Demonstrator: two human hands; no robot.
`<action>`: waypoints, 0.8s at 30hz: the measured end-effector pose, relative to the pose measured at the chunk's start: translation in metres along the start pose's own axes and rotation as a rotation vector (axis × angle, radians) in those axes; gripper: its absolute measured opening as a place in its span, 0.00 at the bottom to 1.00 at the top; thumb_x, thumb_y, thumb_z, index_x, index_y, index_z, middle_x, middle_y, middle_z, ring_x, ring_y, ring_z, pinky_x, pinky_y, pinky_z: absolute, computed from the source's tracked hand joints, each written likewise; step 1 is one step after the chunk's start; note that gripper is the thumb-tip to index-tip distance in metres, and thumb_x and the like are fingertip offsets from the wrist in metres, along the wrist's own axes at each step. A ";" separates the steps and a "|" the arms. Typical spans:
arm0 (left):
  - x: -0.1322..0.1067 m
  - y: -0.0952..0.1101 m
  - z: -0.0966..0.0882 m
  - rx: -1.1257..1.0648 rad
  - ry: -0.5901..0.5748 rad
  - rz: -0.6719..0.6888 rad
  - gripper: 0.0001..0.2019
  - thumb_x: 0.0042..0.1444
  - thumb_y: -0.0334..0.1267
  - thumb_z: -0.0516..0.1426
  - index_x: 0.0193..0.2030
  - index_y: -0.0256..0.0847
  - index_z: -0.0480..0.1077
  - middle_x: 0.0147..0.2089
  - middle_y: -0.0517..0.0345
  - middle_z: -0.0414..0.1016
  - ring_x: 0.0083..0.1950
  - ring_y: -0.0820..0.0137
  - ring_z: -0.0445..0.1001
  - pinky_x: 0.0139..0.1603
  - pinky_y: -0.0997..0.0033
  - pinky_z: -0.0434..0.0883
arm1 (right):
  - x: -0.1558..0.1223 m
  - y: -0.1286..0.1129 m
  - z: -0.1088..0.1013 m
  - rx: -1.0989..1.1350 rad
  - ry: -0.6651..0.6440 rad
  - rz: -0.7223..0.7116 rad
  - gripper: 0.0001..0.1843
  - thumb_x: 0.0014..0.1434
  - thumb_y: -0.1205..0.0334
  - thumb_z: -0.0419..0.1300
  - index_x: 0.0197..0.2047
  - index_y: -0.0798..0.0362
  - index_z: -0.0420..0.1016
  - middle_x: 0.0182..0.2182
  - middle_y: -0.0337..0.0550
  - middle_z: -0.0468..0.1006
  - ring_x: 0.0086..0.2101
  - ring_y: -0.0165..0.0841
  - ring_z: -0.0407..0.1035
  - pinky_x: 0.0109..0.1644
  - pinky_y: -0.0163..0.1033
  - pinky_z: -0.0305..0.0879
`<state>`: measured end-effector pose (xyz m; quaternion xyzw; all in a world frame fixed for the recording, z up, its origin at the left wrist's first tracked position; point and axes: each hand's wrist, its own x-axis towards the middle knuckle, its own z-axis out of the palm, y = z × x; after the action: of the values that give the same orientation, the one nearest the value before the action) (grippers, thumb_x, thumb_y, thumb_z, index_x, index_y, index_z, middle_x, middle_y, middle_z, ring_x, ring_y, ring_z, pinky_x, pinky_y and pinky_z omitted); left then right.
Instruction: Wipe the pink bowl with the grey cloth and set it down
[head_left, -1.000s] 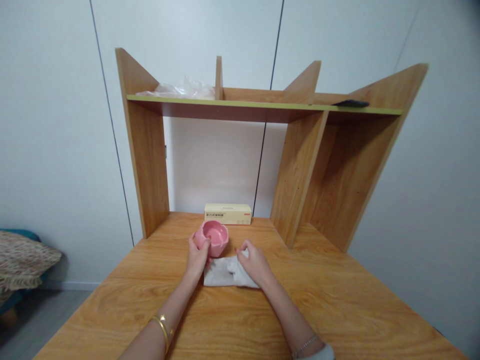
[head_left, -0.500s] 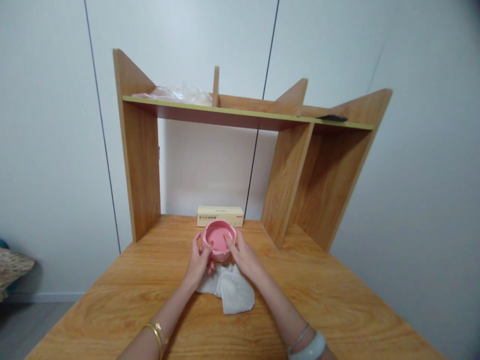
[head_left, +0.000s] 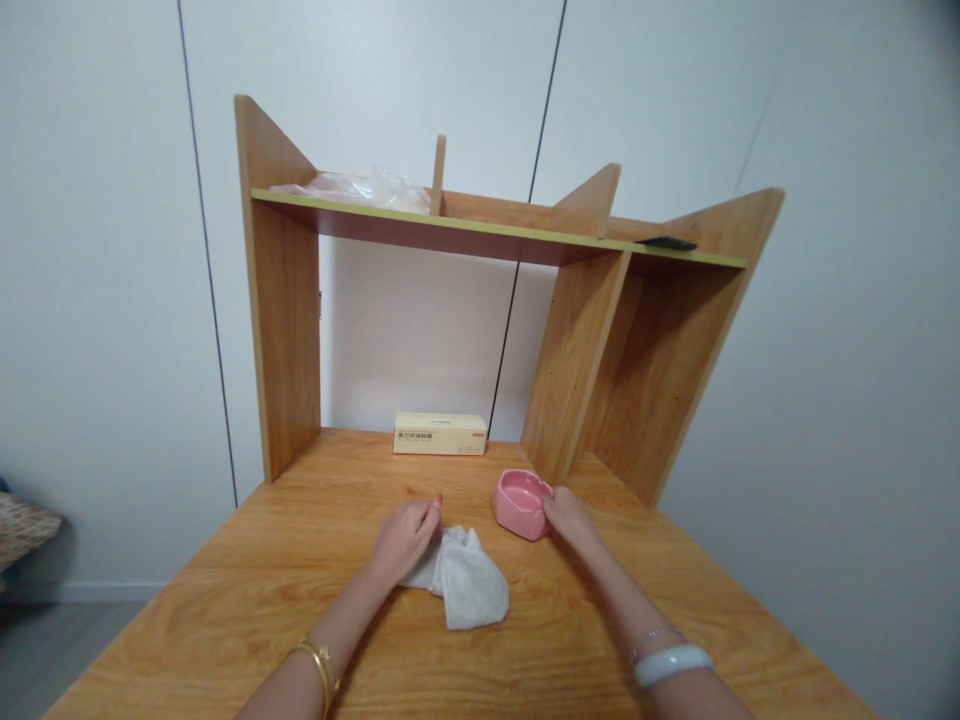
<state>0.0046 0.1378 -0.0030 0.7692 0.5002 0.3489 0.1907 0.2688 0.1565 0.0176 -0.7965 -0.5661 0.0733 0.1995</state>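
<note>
A pink ashtray [head_left: 519, 512] with a faceted outer wall and a notched rim stands right of centre, tilted slightly toward me. My right hand [head_left: 568, 514] grips its right side, with the fingertips over the rim. Left of it, my left hand [head_left: 407, 540] is closed, fingers curled and the thumb side up. It rests at the left end of a crumpled grey-white cloth [head_left: 474, 585] and partly covers it. Whether those fingers hold any of the cloth is hidden.
A long cream box [head_left: 439, 436] with printed lettering lies at the back of the wooden desk [head_left: 337, 660]. Behind rises a wooden shelf unit [head_left: 285, 330], with a clear plastic bag [head_left: 367, 188] and a dark flat object [head_left: 666, 243] on its upper board.
The pink ashtray has moved right and slightly down, carried by my right hand. My left hand has let go of it and closed beside the cloth, which lies as before.
</note>
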 end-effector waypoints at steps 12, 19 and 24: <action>-0.001 -0.001 0.003 0.150 -0.103 -0.025 0.29 0.62 0.48 0.36 0.20 0.38 0.68 0.25 0.52 0.73 0.30 0.69 0.69 0.32 0.72 0.58 | -0.113 -0.040 0.009 0.173 0.122 -0.603 0.15 0.63 0.59 0.44 0.29 0.52 0.66 0.27 0.42 0.73 0.31 0.34 0.69 0.35 0.37 0.62; -0.004 0.003 0.001 0.055 -0.152 0.104 0.27 0.61 0.44 0.37 0.23 0.39 0.71 0.30 0.52 0.76 0.39 0.66 0.69 0.45 0.69 0.59 | -0.165 -0.059 0.044 -0.167 0.167 -0.633 0.24 0.45 0.59 0.64 0.47 0.50 0.69 0.39 0.49 0.73 0.37 0.45 0.67 0.40 0.48 0.63; -0.009 0.012 -0.003 -0.111 -0.188 0.161 0.28 0.61 0.42 0.37 0.26 0.43 0.75 0.35 0.54 0.78 0.44 0.65 0.68 0.51 0.63 0.56 | -0.126 -0.045 0.030 -0.001 0.176 -0.457 0.14 0.48 0.67 0.53 0.40 0.48 0.69 0.37 0.48 0.75 0.40 0.46 0.69 0.44 0.48 0.63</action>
<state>0.0075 0.1245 0.0035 0.8245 0.3966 0.3166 0.2504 0.1747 0.0590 -0.0057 -0.6512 -0.7119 -0.0437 0.2593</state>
